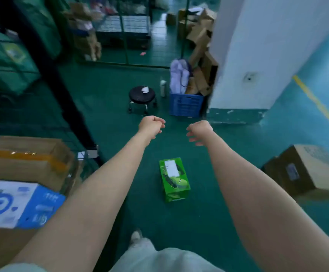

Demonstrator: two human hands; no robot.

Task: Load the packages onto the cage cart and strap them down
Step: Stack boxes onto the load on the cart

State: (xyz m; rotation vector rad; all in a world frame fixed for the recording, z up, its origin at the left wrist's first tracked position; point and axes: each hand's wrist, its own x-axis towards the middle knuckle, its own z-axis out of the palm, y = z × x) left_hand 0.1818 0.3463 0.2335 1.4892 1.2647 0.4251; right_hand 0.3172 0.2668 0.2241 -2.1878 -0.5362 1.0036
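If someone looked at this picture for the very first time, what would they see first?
Probably the two bare arms stretching forward, with the left hand and right hand loosely curled and holding nothing. Between the arms, a bright green box with a white label lies alone on the dark green floor. After that come the cartons at the left edge and the brown box on the floor at the right.

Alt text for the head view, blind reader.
Left hand and right hand reach forward empty, fingers loosely curled; a green box lies on the floor nearer the camera. Cardboard boxes sit left, a brown carton right, a black stool and blue crate ahead.
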